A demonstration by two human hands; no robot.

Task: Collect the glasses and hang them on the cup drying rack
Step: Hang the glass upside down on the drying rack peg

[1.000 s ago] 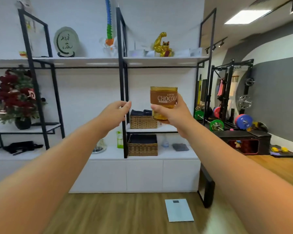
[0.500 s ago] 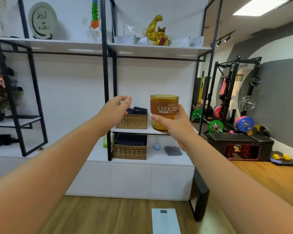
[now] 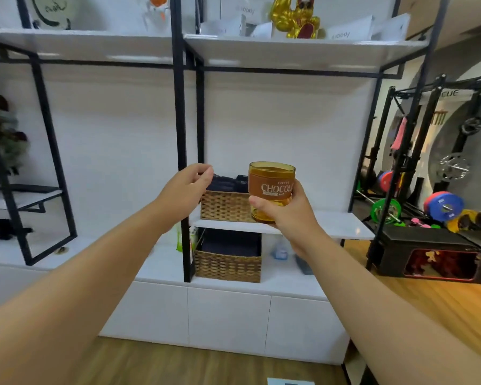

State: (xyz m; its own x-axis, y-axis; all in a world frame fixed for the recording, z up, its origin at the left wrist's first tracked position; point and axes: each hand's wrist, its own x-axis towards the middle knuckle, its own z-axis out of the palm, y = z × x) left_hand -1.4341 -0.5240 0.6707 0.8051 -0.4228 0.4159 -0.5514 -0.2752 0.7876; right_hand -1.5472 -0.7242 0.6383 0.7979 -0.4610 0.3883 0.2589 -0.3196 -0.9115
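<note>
An amber glass (image 3: 271, 187) with a brown band and white lettering is held upright in front of the shelving by my right hand (image 3: 288, 211), whose fingers wrap its lower half. My left hand (image 3: 188, 187) is raised beside it at the same height, a short gap away to the left, fingers loosely curled and holding nothing. No cup drying rack is in view.
A black-framed shelf unit (image 3: 179, 134) with white boards stands over low white cabinets (image 3: 228, 320). Two wicker baskets (image 3: 228, 266) with dark cloth sit on it. A weight rack with coloured plates (image 3: 443, 205) and a dark box (image 3: 428, 255) stand at the right on a wooden floor.
The view has moved closer to the shelves and shifted right. Both hands keep the same pose, the glass still in my right hand.
</note>
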